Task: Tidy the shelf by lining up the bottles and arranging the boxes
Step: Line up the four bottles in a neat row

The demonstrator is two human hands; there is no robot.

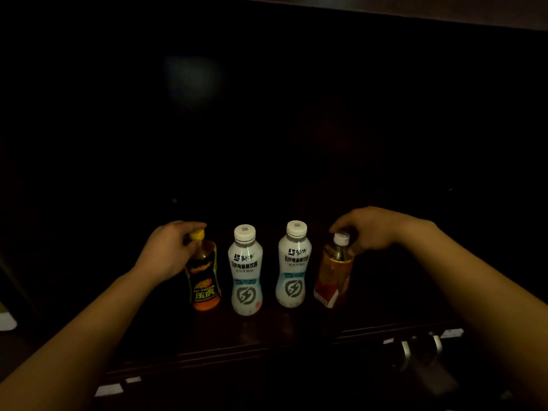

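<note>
Several bottles stand in a row on a dark shelf (267, 330). At the left is an orange energy-drink bottle (204, 280) with a yellow cap; my left hand (166, 250) wraps its neck and shoulder. Two white bottles (245, 271) (293, 266) with white caps stand upright in the middle, untouched. At the right, an amber tea bottle (333, 272) with a white cap and red label leans slightly; my right hand (367, 229) holds its neck from the right. No boxes are visible in the darkness.
The shelf's back is black and shows nothing. Along the front edge run dark rails with small white price tags (109, 390) (452, 333). Metal brackets (419, 350) stick out at the lower right. A pale object (7, 320) sits at the far left.
</note>
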